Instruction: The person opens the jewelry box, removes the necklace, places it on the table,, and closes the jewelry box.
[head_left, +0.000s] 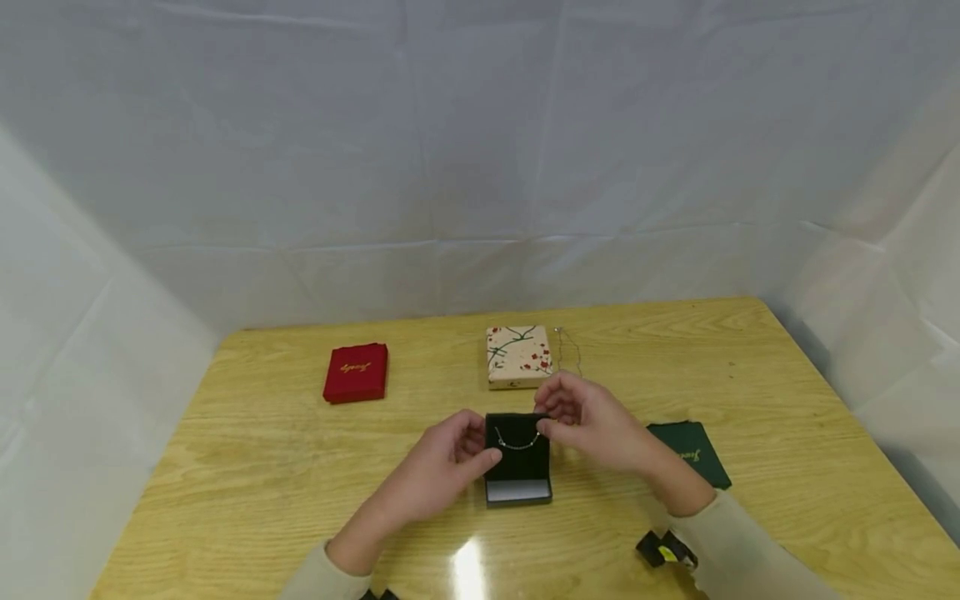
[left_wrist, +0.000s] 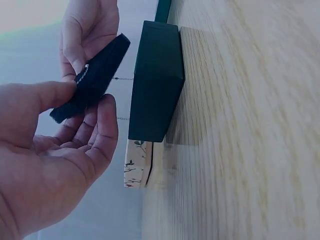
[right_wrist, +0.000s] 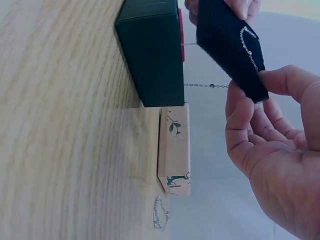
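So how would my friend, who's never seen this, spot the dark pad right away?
Find the wooden table, then the small open box near its middle. Just above that box, the left hand and right hand hold a thin dark pad. Unlike the flowery box behind it, the pad has a silvery chain draped across its face.

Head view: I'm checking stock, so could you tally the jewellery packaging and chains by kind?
Boxes: 3 (red box, floral box, dark green box)
Flat green piece, probably a lid: 1
Black pad: 1
Chains: 2 (draped chain on the pad, loose chain on the table)
Total: 7
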